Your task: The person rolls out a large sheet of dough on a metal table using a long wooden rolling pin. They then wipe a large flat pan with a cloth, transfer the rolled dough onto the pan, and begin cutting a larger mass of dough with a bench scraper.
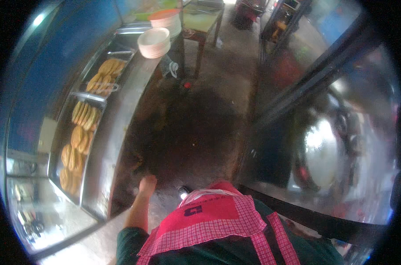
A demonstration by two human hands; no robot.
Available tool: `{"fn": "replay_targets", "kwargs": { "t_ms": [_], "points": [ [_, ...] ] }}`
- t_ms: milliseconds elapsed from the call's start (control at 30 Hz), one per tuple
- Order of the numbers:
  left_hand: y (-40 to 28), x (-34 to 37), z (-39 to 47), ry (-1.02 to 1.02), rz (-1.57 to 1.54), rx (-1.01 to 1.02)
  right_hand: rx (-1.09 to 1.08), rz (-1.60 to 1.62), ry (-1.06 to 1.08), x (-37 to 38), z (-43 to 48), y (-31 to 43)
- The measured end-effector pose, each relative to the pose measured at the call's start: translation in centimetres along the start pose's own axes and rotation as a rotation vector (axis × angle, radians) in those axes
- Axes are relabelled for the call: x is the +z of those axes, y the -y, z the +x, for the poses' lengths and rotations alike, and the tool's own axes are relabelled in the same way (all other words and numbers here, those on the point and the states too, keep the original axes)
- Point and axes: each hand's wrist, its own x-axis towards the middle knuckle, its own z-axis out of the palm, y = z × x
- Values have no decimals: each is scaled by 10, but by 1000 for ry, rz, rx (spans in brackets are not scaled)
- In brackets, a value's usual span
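Observation:
My left hand (148,183) hangs low beside the front of a steel counter (116,116), over the floor. Its fingers point away from the camera and blur into the dark ground, so I cannot see whether they hold anything. My right hand is out of view. Along the counter, the metal tray (48,162) nearest me carries several round golden flatbreads (77,136). Beyond a metal divider (88,96), more flatbreads (111,67) lie in a second tray, with what look like tongs (104,87) across them.
Stacked pale bowls (154,43) stand at the counter's far end, before a taller stack with an orange top (165,21). A table (200,20) is behind. Dark floor (193,116) runs ahead. A shiny metal surface (323,149) and dark frame (306,76) line my right.

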Motion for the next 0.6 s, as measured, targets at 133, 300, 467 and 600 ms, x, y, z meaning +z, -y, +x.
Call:
{"fn": "replay_targets", "kwargs": {
  "t_ms": [133, 300, 467, 600],
  "points": [
    [-125, -61, 125, -48, -409, 260, 223, 188, -85, -4, -11, -21],
    [-220, -74, 199, 141, 29, 257, 426, 473, -87, -39, 22, -19],
    [-258, -64, 217, 340, 262, 162, 196, 563, -86, -130, 133, 56],
    [-335, -67, 279, 444, 623, 463, -111, 418, -311, -241, 247, 162]
  ]
}}
